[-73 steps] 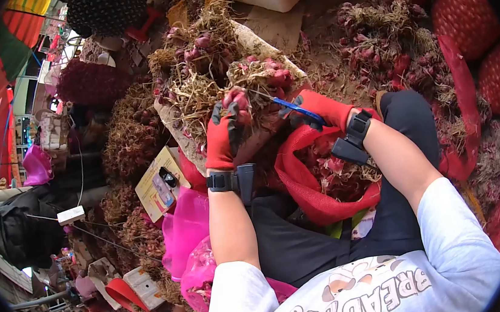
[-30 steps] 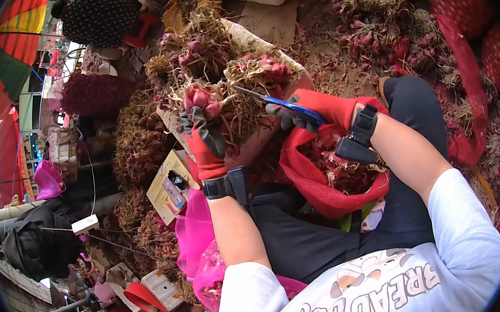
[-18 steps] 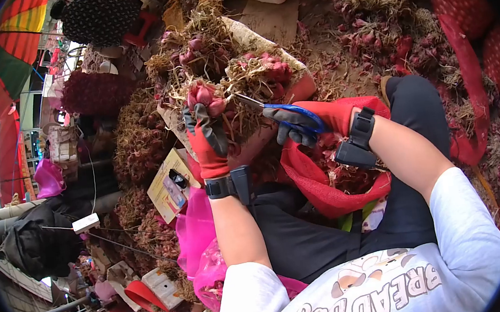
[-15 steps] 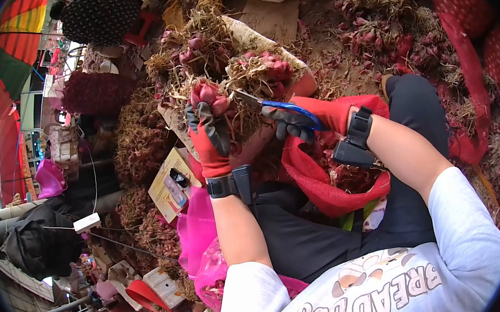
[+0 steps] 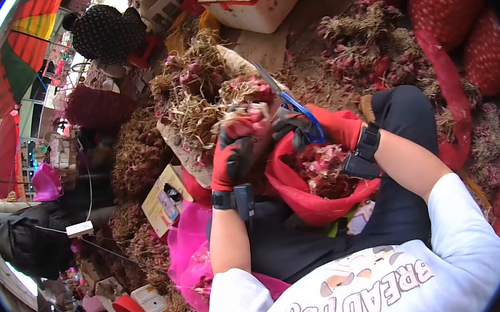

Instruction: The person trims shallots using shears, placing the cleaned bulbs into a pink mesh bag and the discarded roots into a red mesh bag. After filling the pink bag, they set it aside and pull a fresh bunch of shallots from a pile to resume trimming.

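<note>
My left hand (image 5: 234, 154), in a red glove with a dark grey palm, is closed round a bunch of shallots (image 5: 250, 121) with dry stalks. Beside it, my right hand (image 5: 297, 128), gloved alike, grips blue-handled scissors (image 5: 305, 112); their blades point up and left, clear of the bunch. More dried shallot bunches (image 5: 188, 117) are heaped on a pale board or box (image 5: 234, 59) just beyond my hands. Below my right hand, an open red mesh bag (image 5: 304, 205) between my legs holds loose shallots (image 5: 323, 166).
Full red mesh sacks (image 5: 444, 1) stand at the upper right, near a pile of shallots (image 5: 366, 40) on the ground. A white foam box (image 5: 253, 9) is at the top. Pink mesh (image 5: 188, 235) and a printed carton piece (image 5: 161, 205) lie to my left.
My left hand has moved right and down with the shallots, close to my right hand. The scissors have swung from pointing at the bunch to pointing upward. The whole view has shifted slightly.
</note>
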The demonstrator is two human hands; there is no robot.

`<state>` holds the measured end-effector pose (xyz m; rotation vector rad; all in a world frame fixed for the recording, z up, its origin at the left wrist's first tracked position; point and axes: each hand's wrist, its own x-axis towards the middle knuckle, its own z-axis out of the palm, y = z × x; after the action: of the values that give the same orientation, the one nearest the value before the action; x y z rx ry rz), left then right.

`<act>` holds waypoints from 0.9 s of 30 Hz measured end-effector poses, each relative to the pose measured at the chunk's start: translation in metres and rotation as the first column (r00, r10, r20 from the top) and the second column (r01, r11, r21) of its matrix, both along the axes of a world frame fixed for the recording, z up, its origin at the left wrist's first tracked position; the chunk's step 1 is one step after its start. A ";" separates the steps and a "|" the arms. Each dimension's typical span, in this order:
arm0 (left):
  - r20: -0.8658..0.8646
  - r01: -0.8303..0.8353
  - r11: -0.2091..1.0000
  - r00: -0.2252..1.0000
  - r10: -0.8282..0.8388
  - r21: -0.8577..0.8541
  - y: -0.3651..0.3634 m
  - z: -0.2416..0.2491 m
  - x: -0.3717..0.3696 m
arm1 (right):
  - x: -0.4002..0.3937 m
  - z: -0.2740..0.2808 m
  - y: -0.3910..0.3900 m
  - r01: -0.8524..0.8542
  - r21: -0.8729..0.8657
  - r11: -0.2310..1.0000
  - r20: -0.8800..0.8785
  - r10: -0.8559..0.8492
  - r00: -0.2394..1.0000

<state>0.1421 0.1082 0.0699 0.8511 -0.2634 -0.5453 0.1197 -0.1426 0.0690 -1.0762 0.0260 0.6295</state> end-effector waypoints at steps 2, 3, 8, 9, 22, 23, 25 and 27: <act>-0.105 -0.013 1.000 0.994 0.012 -0.006 -0.035 0.009 -0.032 | -0.024 0.019 -0.008 0.056 0.036 0.998 0.018 -0.057 0.998; -0.158 0.003 0.999 0.987 0.005 0.052 -0.036 -0.013 -0.035 | -0.032 0.017 -0.015 0.098 0.020 0.995 0.034 -0.099 0.995; 0.048 -0.069 0.964 0.997 0.059 0.257 -0.090 -0.001 -0.086 | -0.070 -0.007 -0.048 0.279 -0.172 0.945 0.269 -0.227 0.936; 0.162 -0.117 0.947 0.984 0.070 0.299 -0.101 0.012 -0.105 | -0.077 -0.011 -0.055 0.310 -0.225 0.924 0.355 -0.219 0.909; 0.625 -0.544 0.488 0.780 -0.006 0.683 -0.129 -0.052 -0.151 | -0.120 -0.057 -0.060 0.167 -0.175 0.970 0.256 -0.119 0.959; 0.701 -0.636 0.340 0.705 -0.109 0.693 -0.129 -0.052 -0.152 | -0.121 -0.059 -0.059 0.188 -0.126 0.974 0.205 -0.160 0.966; 0.716 -0.654 0.328 0.690 -0.112 0.682 -0.131 -0.065 -0.146 | -0.122 -0.062 -0.059 0.236 -0.034 0.971 0.100 -0.231 0.968; 0.654 -0.619 0.214 0.701 -0.285 0.756 -0.130 -0.053 -0.142 | -0.124 -0.061 -0.058 0.251 -0.071 0.965 0.126 -0.241 0.962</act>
<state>-0.0002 -0.0219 0.0173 2.4136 -0.5106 -0.0043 -0.0040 -0.2009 0.0079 -1.1702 0.0860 0.3428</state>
